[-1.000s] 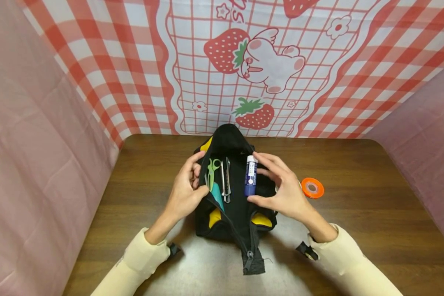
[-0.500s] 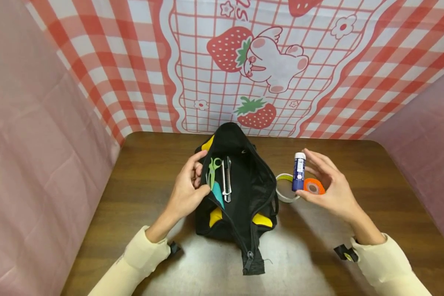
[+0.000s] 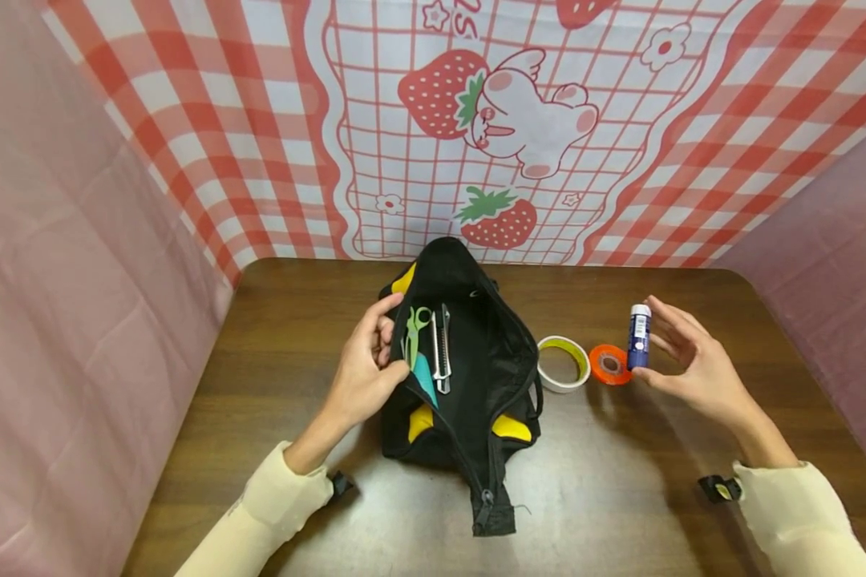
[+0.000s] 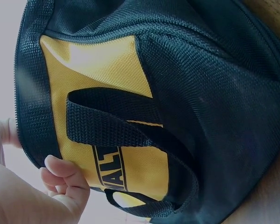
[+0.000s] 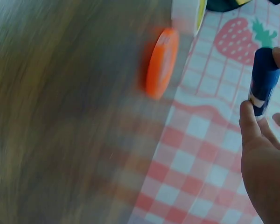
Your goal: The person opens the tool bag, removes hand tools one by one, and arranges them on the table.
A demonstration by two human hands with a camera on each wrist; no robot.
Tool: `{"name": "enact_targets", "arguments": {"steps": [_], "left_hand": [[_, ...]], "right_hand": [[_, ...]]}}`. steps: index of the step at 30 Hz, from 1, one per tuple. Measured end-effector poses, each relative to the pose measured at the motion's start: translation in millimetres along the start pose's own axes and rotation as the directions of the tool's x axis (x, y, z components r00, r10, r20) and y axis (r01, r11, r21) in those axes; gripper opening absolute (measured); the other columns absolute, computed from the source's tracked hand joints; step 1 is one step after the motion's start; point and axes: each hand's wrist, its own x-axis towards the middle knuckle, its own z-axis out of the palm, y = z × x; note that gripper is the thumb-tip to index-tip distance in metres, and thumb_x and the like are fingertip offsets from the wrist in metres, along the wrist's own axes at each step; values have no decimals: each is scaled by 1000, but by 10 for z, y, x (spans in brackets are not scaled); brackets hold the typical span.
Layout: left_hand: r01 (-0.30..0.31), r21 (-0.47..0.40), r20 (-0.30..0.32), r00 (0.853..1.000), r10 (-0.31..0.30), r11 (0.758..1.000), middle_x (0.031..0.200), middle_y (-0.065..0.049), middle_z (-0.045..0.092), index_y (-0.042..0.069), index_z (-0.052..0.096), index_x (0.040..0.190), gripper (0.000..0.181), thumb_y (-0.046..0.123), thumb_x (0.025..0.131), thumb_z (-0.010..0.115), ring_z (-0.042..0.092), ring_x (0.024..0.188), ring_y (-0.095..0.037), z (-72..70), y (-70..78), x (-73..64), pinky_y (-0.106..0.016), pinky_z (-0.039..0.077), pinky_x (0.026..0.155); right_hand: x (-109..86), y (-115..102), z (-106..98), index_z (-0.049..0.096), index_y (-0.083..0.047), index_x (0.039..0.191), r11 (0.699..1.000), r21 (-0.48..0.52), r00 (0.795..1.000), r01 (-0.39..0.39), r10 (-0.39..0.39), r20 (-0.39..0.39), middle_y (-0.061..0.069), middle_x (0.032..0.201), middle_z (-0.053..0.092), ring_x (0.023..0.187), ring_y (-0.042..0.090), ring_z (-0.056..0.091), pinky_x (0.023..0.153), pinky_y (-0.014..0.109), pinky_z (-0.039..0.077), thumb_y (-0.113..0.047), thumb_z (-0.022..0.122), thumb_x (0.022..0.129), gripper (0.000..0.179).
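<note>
A black and yellow tool bag [image 3: 469, 437] stands unzipped on the table. My left hand [image 3: 364, 361] grips the left edge of its mouth; in the left wrist view the fingers [image 4: 63, 175] pinch the zipper rim above a looped strap [image 4: 107, 121]. Inside lie green-handled scissors [image 3: 414, 328], a utility knife [image 3: 441, 349] and a teal item [image 3: 424, 377], partly hidden by the rim. Off to the right, my right hand [image 3: 703, 373] holds a blue glue stick [image 3: 638, 338] with a white cap, upright between thumb and fingertips, just above the table.
Right of the bag lies a white-edged tape roll [image 3: 563, 365], with an orange tape roll [image 3: 609, 365] beside it, close to the glue stick. A red checkered cloth [image 3: 274, 144] hangs along the table's back edge, and pink curtains [image 3: 79, 320] flank both sides.
My right hand has carried the glue stick from over the bag out to the right, past both tape rolls, uncovering them. The left hand has stayed on the bag's edge.
</note>
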Motion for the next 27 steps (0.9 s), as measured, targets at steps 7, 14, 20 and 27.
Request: {"name": "enact_targets", "arguments": {"steps": [7,14,20,27], "left_hand": [[7,8,-3,1000,-7,1000,98,-8,40,4,52,159,82,-12,79,63,39,73,-15,2,-16,-3,-23,31,67],[5,11,-2,1000,-5,1000,99,-10,40,4,52,159,81,-13,80,63,39,73,-16,1,-9,-10,-24,31,67],[4,16,-4,1000,-4,1000,99,-10,41,4,52,158,82,-15,79,63,39,73,-16,-1,-4,-10,-24,31,67],[9,19,-1,1000,-9,1000,99,-10,41,3,52,158,81,-13,80,63,39,73,-17,-4,-6,-4,-24,31,68]], "right_hand": [[-60,215,-172,39,4,169,993,-119,998,-28,35,60,-3,155,51,137,-3,57,103,13,51,36,81,65,116],[-107,421,-265,40,6,167,979,-196,984,-59,90,152,10,155,49,130,-12,56,100,11,50,28,85,70,109],[-128,496,-314,35,12,166,972,-215,965,-90,139,225,44,154,39,133,-17,48,103,7,45,26,85,72,107],[-128,551,-309,37,17,163,971,-228,958,-70,129,258,46,153,42,135,-16,47,105,6,42,24,87,72,104]]}}
